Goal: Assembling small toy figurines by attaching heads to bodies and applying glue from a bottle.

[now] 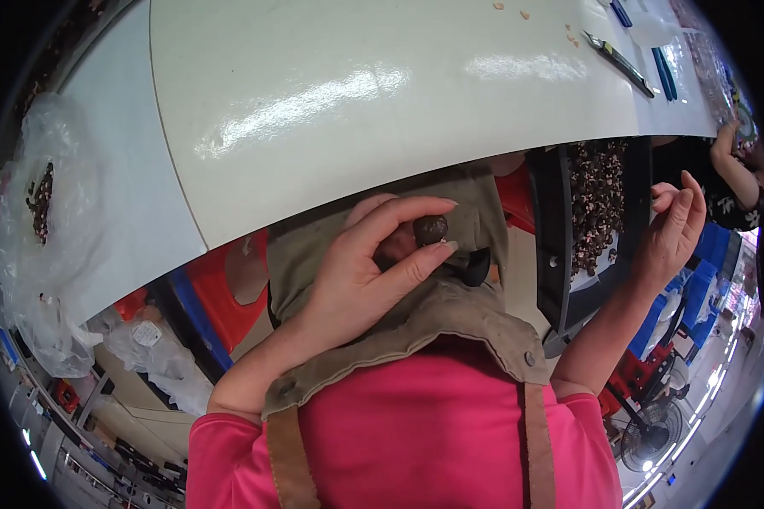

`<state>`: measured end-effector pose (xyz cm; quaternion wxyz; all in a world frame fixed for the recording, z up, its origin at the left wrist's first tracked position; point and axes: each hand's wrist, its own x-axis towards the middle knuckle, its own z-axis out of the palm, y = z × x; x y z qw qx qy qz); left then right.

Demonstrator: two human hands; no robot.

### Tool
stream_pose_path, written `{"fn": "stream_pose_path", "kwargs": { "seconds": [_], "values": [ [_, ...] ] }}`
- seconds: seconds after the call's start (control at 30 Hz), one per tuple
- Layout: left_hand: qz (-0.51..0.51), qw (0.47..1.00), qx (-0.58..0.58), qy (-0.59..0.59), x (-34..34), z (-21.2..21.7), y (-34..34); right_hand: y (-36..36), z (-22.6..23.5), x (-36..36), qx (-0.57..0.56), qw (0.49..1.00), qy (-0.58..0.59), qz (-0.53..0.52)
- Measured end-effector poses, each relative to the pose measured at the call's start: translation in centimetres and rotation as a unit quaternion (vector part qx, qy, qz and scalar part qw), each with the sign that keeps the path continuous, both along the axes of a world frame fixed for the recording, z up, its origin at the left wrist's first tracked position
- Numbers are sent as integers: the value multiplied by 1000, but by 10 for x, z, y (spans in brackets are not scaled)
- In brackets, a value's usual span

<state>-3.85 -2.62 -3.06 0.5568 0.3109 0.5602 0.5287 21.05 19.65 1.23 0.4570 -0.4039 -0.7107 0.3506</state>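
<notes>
My left hand [361, 263] is in front of my apron, just off the table's near edge. Its thumb and index finger pinch a small dark brown round piece [431, 230] with a knobbly surface. My right hand [675, 225] is raised to the right, beside a black tray [554, 237]. Its fingers are bent and drawn close together; whether anything small is between them is hidden. Inside the tray lies a heap of small dark brown and pinkish bits [598, 199], with a white patch showing at its near end.
On the white table [356, 119] lie a slim cutter-like tool [620, 64], blue-handled tools [665, 75] and a few tan crumbs [525, 15]. Clear plastic bags [47, 280] sit at the left edge. Another person's arm [733, 165] shows at far right. A fan [654, 433] stands lower right.
</notes>
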Motion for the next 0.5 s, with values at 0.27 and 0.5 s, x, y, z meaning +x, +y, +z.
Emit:
{"fn": "stream_pose_path", "kwargs": {
  "seconds": [0.27,0.5],
  "values": [
    [7,999,52,1,-5,-4,2,-3,15,-4,45,995,-75,-38],
    [-92,833,238,491,6,-25,26,-34,-61,-19,-26,996,-68,-58]
  ]
}}
